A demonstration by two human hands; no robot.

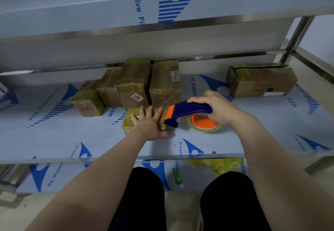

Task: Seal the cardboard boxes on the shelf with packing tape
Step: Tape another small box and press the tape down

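Two bare hands work on the middle shelf [54,140], whose top is covered in white film printed with blue logos. Left hand [148,122] lies flat, fingers [142,111] spread wide, pressing down on a small box [129,122] wrapped in yellowish tape near the shelf's middle. Right hand [216,107] has its fingers closed around the blue handle of a tape gun [188,112]; the gun's orange-and-blue nose touches the right end of that small box, and its orange-hubbed tape roll [203,122] sits low against the shelf under the hand.

Behind the small box, four taped boxes crowd together toward the back: a low one [88,102] at the left, a second [108,89] just beside it, a taller one [133,82] bearing a white "7202" label [137,97], and another [165,82] with a barcode sticker, standing just behind the gun's nose. Well apart at the right rear lies a longer box [260,80], its top flaps seeming slightly ajar.

An upper shelf [90,13] overhangs the whole scene. On the lower shelf [54,174], partly hidden by the person's dark-clad knees, lie a green pen-like object [178,177] and a crumpled yellow wad [216,165]
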